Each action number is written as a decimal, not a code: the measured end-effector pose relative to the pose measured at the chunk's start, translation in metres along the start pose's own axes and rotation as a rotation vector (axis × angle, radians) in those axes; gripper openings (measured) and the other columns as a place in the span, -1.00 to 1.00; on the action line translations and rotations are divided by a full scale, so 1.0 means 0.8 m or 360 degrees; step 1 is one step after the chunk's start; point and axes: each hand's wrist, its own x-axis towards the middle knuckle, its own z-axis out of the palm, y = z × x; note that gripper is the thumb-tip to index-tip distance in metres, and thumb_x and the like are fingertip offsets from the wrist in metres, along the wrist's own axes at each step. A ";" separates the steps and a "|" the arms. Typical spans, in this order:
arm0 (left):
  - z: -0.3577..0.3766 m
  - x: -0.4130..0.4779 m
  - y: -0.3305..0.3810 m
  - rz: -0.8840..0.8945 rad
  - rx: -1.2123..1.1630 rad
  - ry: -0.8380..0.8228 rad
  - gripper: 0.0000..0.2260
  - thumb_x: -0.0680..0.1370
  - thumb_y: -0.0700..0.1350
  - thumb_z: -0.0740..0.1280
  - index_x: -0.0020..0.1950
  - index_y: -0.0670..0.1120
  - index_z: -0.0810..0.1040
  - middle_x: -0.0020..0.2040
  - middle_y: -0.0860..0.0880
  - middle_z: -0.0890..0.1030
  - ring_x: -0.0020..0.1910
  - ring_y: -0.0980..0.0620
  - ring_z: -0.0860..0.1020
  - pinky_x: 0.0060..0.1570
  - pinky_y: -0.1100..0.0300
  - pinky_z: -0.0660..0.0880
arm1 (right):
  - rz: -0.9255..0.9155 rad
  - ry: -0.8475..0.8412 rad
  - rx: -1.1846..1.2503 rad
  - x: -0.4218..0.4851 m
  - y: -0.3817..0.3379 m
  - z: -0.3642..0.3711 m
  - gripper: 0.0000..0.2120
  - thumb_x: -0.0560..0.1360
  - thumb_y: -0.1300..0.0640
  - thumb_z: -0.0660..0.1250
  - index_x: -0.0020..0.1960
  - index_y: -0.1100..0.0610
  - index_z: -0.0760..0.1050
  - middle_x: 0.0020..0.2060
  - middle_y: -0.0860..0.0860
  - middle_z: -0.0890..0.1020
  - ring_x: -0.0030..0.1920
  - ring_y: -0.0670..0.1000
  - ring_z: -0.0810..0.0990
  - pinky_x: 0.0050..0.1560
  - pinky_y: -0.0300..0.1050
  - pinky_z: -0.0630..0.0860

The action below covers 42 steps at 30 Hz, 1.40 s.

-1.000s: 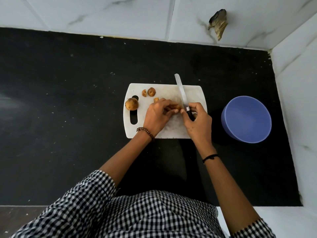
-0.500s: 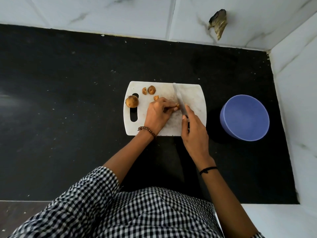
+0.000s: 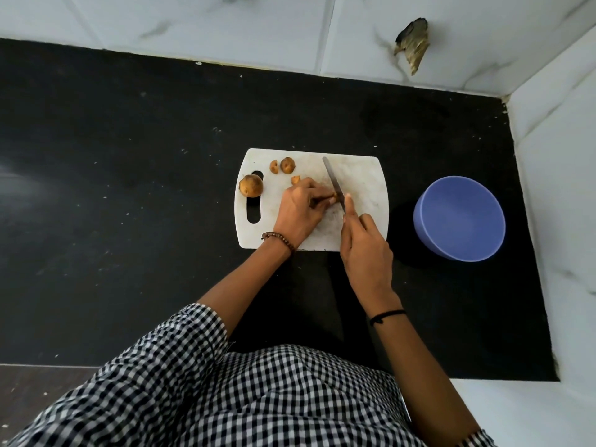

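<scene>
A white cutting board (image 3: 364,175) lies on the black counter. My left hand (image 3: 301,209) pinches a small brown piece of potato (image 3: 333,198) against the board. My right hand (image 3: 364,246) grips a knife (image 3: 333,183) with the index finger laid along its back; the blade rests against the right side of the held piece. A whole small potato (image 3: 251,185) sits at the board's left edge by the handle slot. Three cut pieces (image 3: 287,165) lie near the board's far edge.
A blue bowl (image 3: 459,217) stands on the counter to the right of the board. White marble tiles close off the back and right side, with a broken patch (image 3: 414,43) in the back wall. The black counter (image 3: 129,188) stretches wide to the left.
My right hand drew back toward me and the knife blade came down from a raised reach past the board's far edge to the held piece. My left hand kept its hold.
</scene>
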 end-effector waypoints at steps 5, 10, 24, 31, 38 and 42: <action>0.001 0.000 -0.001 -0.0011 -0.0023 0.0027 -0.85 0.45 -0.20 0.47 0.01 -0.16 0.69 -0.07 -0.05 0.64 -0.12 0.12 0.60 -0.04 0.39 0.53 | 0.0041 -0.0017 0.0043 0.001 -0.005 0.001 -0.47 0.68 0.08 0.17 0.61 0.02 0.11 -0.11 0.06 0.45 -0.29 -0.03 0.47 -0.36 -0.13 0.49; 0.003 0.001 -0.002 -0.0032 -0.0010 0.0039 -0.85 0.46 -0.19 0.47 0.01 -0.15 0.69 -0.06 -0.04 0.64 -0.12 0.15 0.58 -0.03 0.41 0.52 | 0.0044 -0.0013 0.0010 0.002 -0.008 0.005 -0.47 0.68 0.08 0.17 0.61 0.06 0.12 -0.10 0.06 0.46 -0.29 -0.04 0.46 -0.36 -0.16 0.44; 0.002 0.006 -0.001 -0.0108 -0.0008 0.0010 -0.86 0.47 -0.16 0.47 0.00 -0.14 0.70 -0.08 -0.01 0.64 -0.13 0.17 0.58 -0.03 0.44 0.49 | 0.0025 -0.0010 -0.0022 0.012 -0.008 0.009 -0.44 0.68 0.08 0.18 0.62 0.06 0.07 -0.10 0.06 0.46 -0.29 -0.04 0.45 -0.34 -0.09 0.52; 0.003 0.008 0.000 -0.0179 -0.0012 -0.0023 -0.86 0.44 -0.19 0.48 -0.02 -0.16 0.69 -0.09 0.02 0.64 -0.10 0.17 0.60 0.01 0.36 0.53 | 0.0078 -0.0081 0.0007 0.027 -0.013 0.008 -0.45 0.70 0.01 0.09 0.63 -0.06 -0.02 -0.06 0.01 0.42 -0.20 -0.02 0.46 -0.24 -0.04 0.49; 0.005 0.007 0.000 -0.0192 -0.0017 -0.0014 -0.87 0.44 -0.21 0.48 -0.02 -0.12 0.70 -0.06 0.00 0.65 -0.06 0.17 0.59 0.05 0.34 0.53 | 0.0076 -0.0066 0.0013 0.016 -0.011 0.010 -0.46 0.70 0.04 0.12 0.63 -0.03 0.02 -0.06 0.07 0.49 -0.20 0.04 0.53 -0.20 0.08 0.61; 0.004 0.005 0.002 -0.0192 -0.0029 0.0011 -0.86 0.44 -0.21 0.48 -0.02 -0.12 0.70 -0.07 0.01 0.65 -0.08 0.19 0.58 0.04 0.41 0.50 | 0.0104 -0.0078 -0.0001 -0.008 -0.006 0.004 -0.49 0.69 0.08 0.13 0.61 -0.01 0.10 -0.12 0.05 0.45 -0.24 0.03 0.49 -0.26 0.05 0.58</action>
